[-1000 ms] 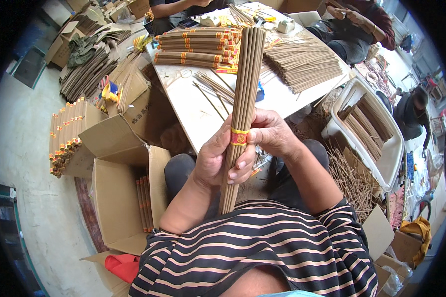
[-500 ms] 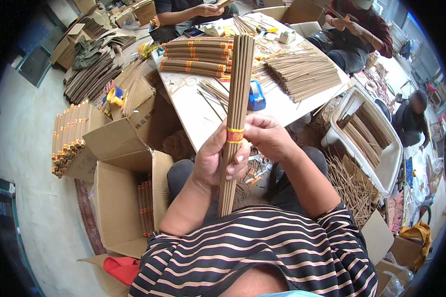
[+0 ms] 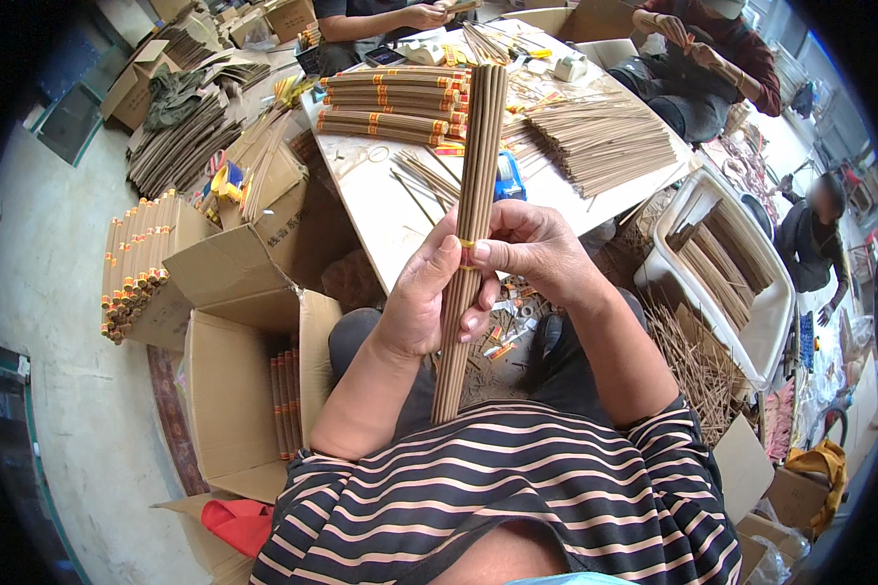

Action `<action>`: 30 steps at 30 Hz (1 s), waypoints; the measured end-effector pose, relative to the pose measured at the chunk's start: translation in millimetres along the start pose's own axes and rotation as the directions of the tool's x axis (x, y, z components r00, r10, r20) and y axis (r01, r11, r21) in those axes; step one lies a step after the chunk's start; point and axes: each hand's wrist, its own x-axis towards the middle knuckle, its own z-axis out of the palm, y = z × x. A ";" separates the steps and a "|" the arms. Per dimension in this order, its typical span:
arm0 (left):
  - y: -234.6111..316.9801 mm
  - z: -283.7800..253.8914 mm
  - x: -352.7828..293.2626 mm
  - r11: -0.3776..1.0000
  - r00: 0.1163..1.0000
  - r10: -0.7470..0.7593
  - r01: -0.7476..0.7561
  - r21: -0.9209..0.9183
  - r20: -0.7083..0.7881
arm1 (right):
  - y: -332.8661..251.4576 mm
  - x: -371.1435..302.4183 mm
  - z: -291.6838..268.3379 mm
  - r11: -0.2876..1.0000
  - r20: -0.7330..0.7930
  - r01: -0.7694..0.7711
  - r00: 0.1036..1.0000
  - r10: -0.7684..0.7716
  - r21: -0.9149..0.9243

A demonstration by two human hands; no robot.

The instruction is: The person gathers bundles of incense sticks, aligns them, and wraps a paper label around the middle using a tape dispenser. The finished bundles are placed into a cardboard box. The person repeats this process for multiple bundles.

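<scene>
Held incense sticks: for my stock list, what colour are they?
The incense sticks are brown, clearest in the head view.

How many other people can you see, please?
3: a dark-sleeved person and a maroon-sleeved person by the table's far side, and a third person at far right; others may be hidden.

A white table (image 3: 373,210) spans the upper centre of the frame, bearing a pile of banded stick bundles (image 3: 390,102) on its left, 1 broad spread of loose sticks (image 3: 603,141) on its right and 1 blue tape dispenser (image 3: 509,180) between. Paper scraps (image 3: 501,351) litter the floor (image 3: 78,390) mid-frame.
</scene>
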 end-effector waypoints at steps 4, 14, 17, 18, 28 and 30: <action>-2.8 -3.8 0.0 0.994 0.995 -0.044 0.052 -0.101 0.085 | 12.2 3.3 -11.6 0.997 0.056 0.074 0.996 -0.075 0.012; -6.1 -10.2 6.9 0.949 0.957 -0.022 0.111 -0.294 0.291 | 38.7 11.7 -26.0 0.958 0.112 0.175 0.973 -0.204 0.228; -5.9 -8.3 8.7 0.969 0.975 -0.008 0.063 -0.238 0.223 | 36.4 15.2 -20.7 0.963 0.043 0.199 0.977 -0.210 0.182; -1.6 -11.3 12.4 0.988 0.975 0.037 -0.003 -0.156 0.218 | 39.4 19.0 -18.5 0.951 -0.026 0.266 0.964 -0.265 0.160; 31.6 -36.8 21.9 0.658 0.828 0.552 -0.505 0.559 0.097 | 50.5 18.4 -18.0 0.983 -0.161 0.083 0.981 -0.110 -0.167; 30.0 -37.1 21.4 0.637 0.821 0.563 -0.501 0.586 0.091 | 45.9 17.5 -0.9 0.909 -0.036 0.164 0.981 -0.192 -0.382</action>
